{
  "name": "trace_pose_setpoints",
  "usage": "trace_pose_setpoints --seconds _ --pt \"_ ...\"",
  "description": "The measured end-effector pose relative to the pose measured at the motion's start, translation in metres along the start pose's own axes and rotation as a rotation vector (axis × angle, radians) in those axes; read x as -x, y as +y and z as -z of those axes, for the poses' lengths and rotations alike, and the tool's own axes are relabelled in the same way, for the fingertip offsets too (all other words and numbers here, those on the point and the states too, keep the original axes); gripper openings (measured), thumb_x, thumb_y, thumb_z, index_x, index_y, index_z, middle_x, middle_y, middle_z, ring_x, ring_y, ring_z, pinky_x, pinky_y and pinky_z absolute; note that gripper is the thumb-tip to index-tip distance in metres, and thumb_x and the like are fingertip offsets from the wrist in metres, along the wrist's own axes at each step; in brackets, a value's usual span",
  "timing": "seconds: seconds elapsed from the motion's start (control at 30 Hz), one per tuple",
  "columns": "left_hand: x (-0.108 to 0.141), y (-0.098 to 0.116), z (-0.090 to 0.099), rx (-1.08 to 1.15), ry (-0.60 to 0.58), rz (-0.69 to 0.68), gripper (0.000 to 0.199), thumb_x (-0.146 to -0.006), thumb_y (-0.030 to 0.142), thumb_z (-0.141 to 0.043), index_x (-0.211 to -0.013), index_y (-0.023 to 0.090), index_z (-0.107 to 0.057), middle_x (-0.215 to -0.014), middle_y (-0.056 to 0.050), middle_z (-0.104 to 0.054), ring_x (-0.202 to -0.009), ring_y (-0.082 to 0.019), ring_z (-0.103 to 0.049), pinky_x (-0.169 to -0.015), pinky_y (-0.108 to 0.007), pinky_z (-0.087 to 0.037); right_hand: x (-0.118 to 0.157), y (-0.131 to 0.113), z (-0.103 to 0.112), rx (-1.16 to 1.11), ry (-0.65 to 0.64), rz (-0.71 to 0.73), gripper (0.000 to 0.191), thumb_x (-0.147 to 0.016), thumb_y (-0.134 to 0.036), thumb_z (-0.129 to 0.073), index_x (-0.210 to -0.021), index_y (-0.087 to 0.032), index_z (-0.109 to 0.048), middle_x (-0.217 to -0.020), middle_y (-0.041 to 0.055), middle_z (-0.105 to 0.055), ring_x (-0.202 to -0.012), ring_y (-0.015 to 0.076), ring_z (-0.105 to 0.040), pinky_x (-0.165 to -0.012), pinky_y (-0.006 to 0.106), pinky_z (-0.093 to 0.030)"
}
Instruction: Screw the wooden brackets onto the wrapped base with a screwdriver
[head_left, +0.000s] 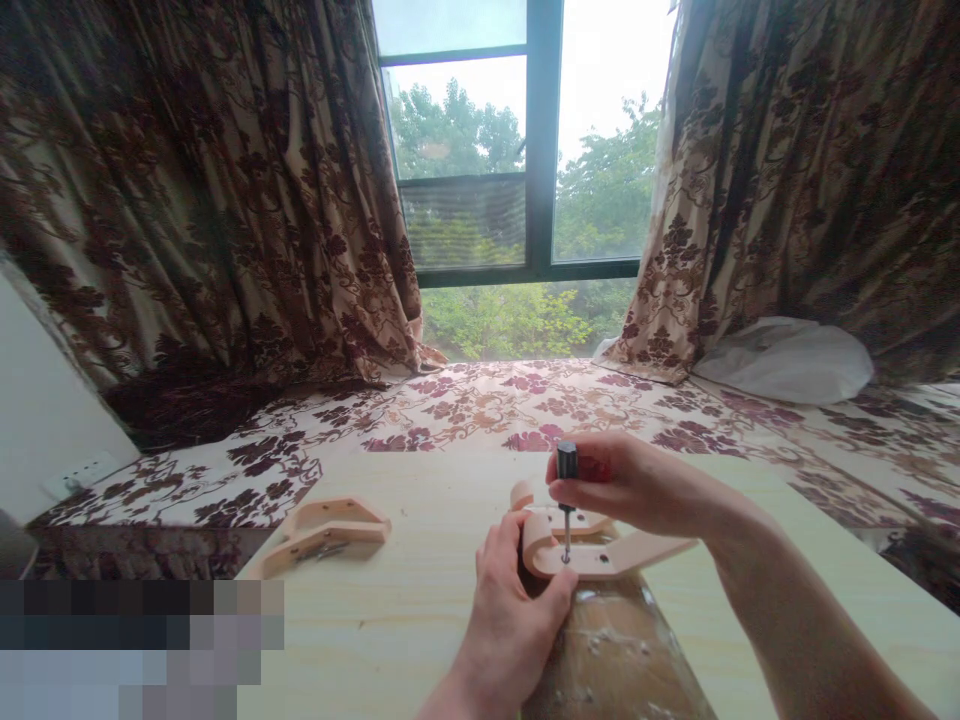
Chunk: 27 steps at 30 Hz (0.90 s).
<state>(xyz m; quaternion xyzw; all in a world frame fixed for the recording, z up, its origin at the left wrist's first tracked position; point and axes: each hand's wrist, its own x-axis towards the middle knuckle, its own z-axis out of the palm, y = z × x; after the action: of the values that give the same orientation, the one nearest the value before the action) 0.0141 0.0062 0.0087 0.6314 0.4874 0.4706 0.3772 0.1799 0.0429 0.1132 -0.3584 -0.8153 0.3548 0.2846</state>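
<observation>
A screwdriver with a black-topped handle stands upright, its handle in the closed fingers of my right hand. Its shaft points down into a hole near the curled end of a pale wooden piece. Around that curled end, my left hand is closed, thumb near the screwdriver tip. The piece lies at the far end of a brown wooden board. Just behind it is another similar curved wooden piece, partly hidden by my hands.
On the left of the pale tabletop lie more angled wooden pieces with holes, small dark metal parts beside them. Beyond the table is a flower-patterned cloth ledge below the window, with a white plastic bag at the right.
</observation>
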Motion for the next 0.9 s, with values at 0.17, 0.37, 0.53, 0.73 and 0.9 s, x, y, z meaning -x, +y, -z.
trace_pose_setpoints --seconds 0.17,0.37,0.53,0.73,0.9 --pt "0.001 0.001 0.0 -0.001 0.002 0.004 0.037 -0.072 0.033 -0.064 -0.106 0.026 -0.051 -0.105 -0.004 -0.059 -0.104 -0.024 -0.053 -0.093 -0.038 -0.04 -0.004 0.007 -0.002 0.112 0.086 0.003 0.025 -0.085 -0.037 -0.056 -0.072 -0.017 -0.051 -0.061 -0.0056 -0.036 -0.057 0.0089 -0.032 -0.049 0.022 -0.028" --pt "0.0 0.001 0.001 -0.004 -0.005 0.001 0.035 -0.072 0.033 -0.065 -0.104 0.026 -0.052 -0.105 -0.004 -0.059 -0.105 -0.025 -0.053 -0.094 -0.039 -0.04 0.004 -0.007 0.006 -0.001 -0.008 -0.019 0.011 -0.083 -0.026 -0.056 -0.078 -0.016 -0.053 -0.063 -0.0046 -0.04 -0.058 0.0083 -0.035 -0.049 0.02 -0.029" --pt "-0.001 0.0 0.0 -0.002 -0.001 0.002 0.037 -0.072 0.033 -0.065 -0.106 0.027 -0.052 -0.105 -0.004 -0.06 -0.103 -0.025 -0.054 -0.093 -0.04 -0.041 0.003 -0.008 0.005 -0.046 0.003 -0.018 0.013 -0.082 -0.025 -0.057 -0.075 -0.015 -0.053 -0.063 -0.0036 -0.042 -0.059 0.0083 -0.037 -0.05 0.02 -0.032" --pt "0.0 0.0 0.0 0.002 0.004 0.009 0.041 -0.071 0.034 -0.065 -0.108 0.027 -0.051 -0.103 -0.004 -0.06 -0.103 -0.025 -0.054 -0.093 -0.04 -0.041 0.0 -0.001 0.003 -0.06 0.02 0.013 0.016 -0.084 -0.029 -0.055 -0.077 -0.015 -0.053 -0.065 -0.0031 -0.042 -0.062 0.0096 -0.038 -0.053 0.022 -0.033" --pt "0.001 0.002 0.0 0.001 0.0 0.01 0.039 -0.071 0.033 -0.065 -0.107 0.026 -0.051 -0.106 -0.004 -0.06 -0.104 -0.025 -0.054 -0.093 -0.039 -0.041 0.003 -0.003 0.008 -0.04 0.056 -0.016 0.009 -0.083 -0.024 -0.055 -0.085 -0.015 -0.056 -0.068 -0.0031 -0.042 -0.062 0.0092 -0.038 -0.051 0.02 -0.032"
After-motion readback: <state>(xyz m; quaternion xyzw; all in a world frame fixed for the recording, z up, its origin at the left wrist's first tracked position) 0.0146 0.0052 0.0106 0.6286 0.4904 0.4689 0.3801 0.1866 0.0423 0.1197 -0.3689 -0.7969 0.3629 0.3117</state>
